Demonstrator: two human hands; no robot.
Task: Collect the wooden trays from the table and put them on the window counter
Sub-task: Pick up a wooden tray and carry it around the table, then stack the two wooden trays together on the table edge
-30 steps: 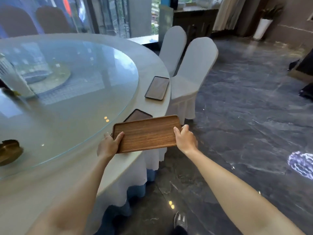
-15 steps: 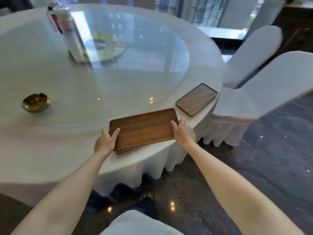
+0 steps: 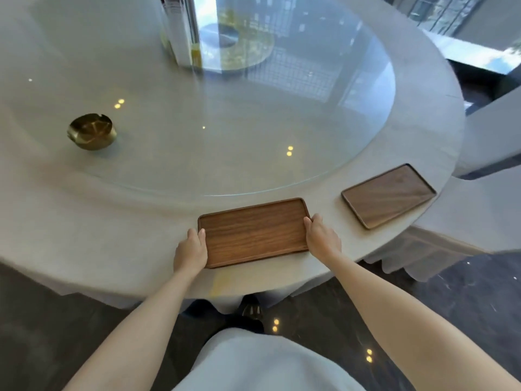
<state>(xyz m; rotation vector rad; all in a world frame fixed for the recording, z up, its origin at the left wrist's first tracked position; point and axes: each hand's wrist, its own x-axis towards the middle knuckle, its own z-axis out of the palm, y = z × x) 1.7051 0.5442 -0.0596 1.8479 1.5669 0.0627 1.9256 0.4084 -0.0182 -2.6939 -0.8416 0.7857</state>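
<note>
A rectangular wooden tray (image 3: 253,232) lies flat at the near edge of the round white-clothed table (image 3: 112,235). My left hand (image 3: 190,249) grips its left short end and my right hand (image 3: 321,238) grips its right short end. A second, darker wooden tray (image 3: 389,196) rests on the table rim to the right, apart from both hands. Whatever lies under the held tray is hidden.
A large glass turntable (image 3: 253,122) covers the table's middle, with a brass ashtray (image 3: 91,131) at the left and a tall shiny bottle (image 3: 180,29) at the back. White-covered chairs (image 3: 493,131) stand at the right. A pale window ledge (image 3: 473,55) shows at the upper right.
The view swung left and down onto the table. The tray in both hands came down over another tray at the table edge and now covers it.
</note>
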